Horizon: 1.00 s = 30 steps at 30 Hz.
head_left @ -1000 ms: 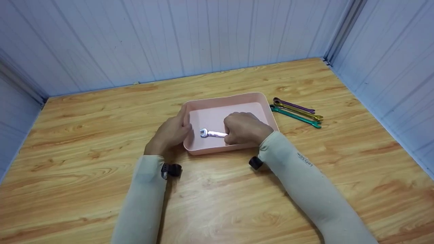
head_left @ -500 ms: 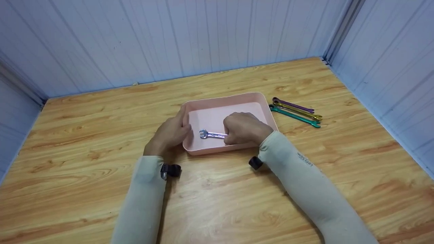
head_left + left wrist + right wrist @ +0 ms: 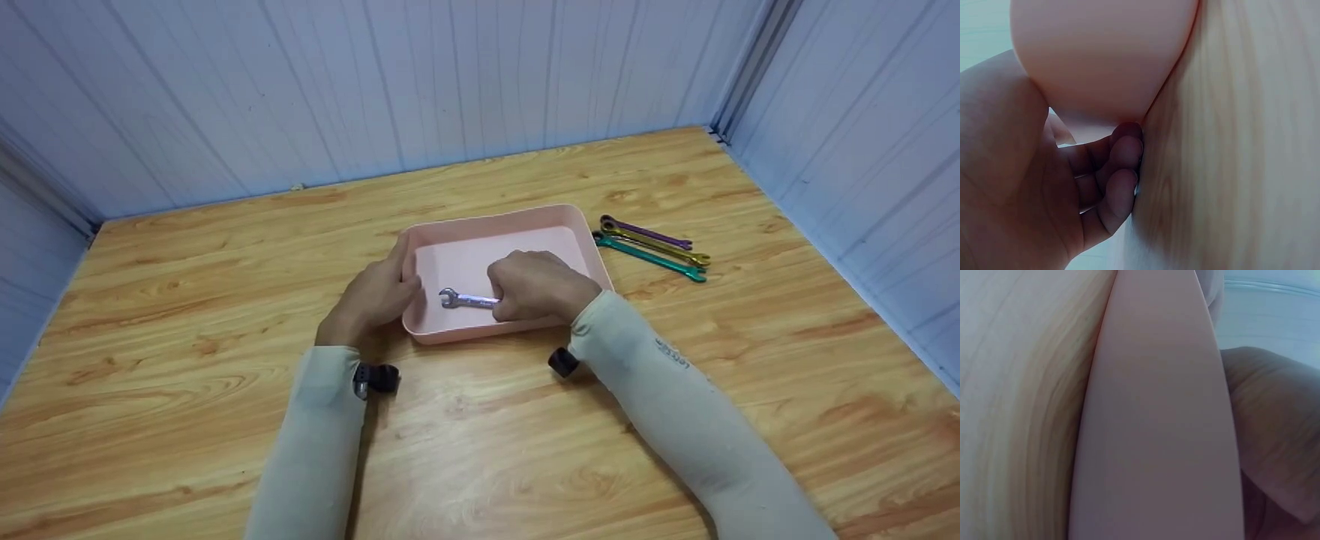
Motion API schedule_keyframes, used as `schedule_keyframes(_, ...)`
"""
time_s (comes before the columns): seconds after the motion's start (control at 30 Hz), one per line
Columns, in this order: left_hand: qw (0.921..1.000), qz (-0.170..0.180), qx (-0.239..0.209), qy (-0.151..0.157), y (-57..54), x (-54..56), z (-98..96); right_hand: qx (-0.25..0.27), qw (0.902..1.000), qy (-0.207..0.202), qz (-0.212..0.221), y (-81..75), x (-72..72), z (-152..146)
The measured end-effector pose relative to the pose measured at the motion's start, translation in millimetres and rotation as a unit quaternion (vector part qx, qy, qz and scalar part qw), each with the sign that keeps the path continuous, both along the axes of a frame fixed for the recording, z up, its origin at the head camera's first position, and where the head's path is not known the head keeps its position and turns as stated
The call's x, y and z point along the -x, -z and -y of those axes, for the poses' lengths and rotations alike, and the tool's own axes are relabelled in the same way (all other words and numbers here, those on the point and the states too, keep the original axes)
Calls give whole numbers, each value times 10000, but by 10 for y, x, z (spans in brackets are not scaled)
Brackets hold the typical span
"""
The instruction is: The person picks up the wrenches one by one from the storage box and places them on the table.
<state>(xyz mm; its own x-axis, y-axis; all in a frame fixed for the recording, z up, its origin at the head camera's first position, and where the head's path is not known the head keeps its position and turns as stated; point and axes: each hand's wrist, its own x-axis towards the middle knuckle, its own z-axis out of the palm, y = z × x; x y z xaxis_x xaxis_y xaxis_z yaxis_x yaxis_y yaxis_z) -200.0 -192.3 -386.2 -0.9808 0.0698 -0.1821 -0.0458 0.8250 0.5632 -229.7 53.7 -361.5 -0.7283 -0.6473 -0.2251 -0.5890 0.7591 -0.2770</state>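
Observation:
A pink rectangular tray (image 3: 465, 337) lies on the wooden table. At its left side my left hand (image 3: 371, 300) grips the wall, thumb over the rim. In the left wrist view, the curled fingers (image 3: 1120, 191) of that hand are outside the tray, low against the tabletop. Inside the tray my right hand (image 3: 540, 285) holds a silver wrench (image 3: 469, 301) in its fist. The open-ended head points left, close over the tray floor, and the other end is hidden in the hand. The tray's near wall (image 3: 1157, 410) hides most of the right hand in the right wrist view.
Just right of the tray, a purple wrench (image 3: 649, 232), a gold wrench (image 3: 660, 246) and a green wrench (image 3: 652, 257) lie side by side on the table (image 3: 480, 450). Pale panel walls (image 3: 450, 82) stand along the back and both sides.
Both hands keep their holds, the left on the tray and the right on the wrench. The wrench's head tips very slightly; the whole view drifts a little.

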Motion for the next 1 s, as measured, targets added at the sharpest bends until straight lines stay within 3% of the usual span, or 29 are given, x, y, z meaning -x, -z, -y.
schedule_keyframes(0.37, 9998, 123, -85, -140, 11, 2, -9, -2, 10000, 32, -20, 15, 6, 11)
schedule_keyframes(0.67, 10000, -19, 40, 6, 3, 5, 7, 222, 9983, -265, -474, 40, 11, -6)
schedule_keyframes(1.0, 10000, -27, 14, -28, 11, 5, 0, 225, 9982, -251, -498, 37, -6, 8)
